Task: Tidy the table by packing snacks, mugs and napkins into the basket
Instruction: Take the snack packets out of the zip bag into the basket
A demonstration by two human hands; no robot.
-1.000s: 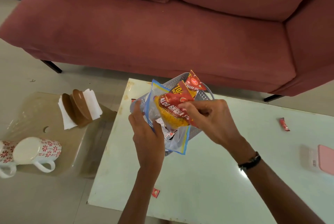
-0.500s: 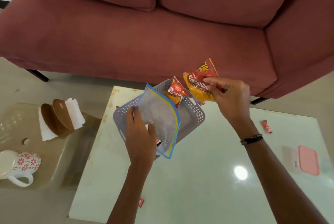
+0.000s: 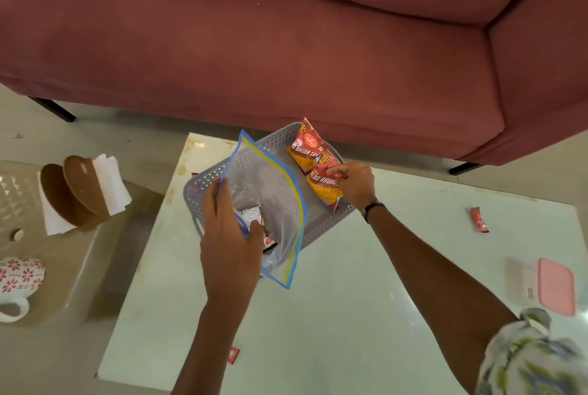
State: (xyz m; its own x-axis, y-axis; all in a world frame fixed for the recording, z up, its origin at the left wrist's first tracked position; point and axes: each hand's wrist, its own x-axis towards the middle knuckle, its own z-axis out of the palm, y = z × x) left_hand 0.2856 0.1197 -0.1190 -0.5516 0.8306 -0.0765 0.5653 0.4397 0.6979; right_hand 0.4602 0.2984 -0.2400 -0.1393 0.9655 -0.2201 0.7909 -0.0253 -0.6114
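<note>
On desk (image 3: pixel 350 315), grey basket (image 3: pixel 203 186) gets snacks: right hand (image 3: pixel 353 184) grip pinches red snack packets (image 3: pixel 313 168) into it, left hand (image 3: pixel 227 235) grips zip bag (image 3: pixel 273 203). Left: floral mug (image 3: pixel 19 280), napkins (image 3: pixel 109 181), sachets (image 3: pixel 479 219) outside.

The mug (image 3: pixel 19 280) is cut off by the left edge.

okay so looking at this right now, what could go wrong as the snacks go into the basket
1. The left hand holds the clear zip bag with blue and yellow edges over the grey perforated plastic basket, covering much of its space, so packing may snag.
2. The basket sits near the far edge of the pale glossy table; pushing the red and yellow snack packets in with the right hand might nudge it off.
</note>
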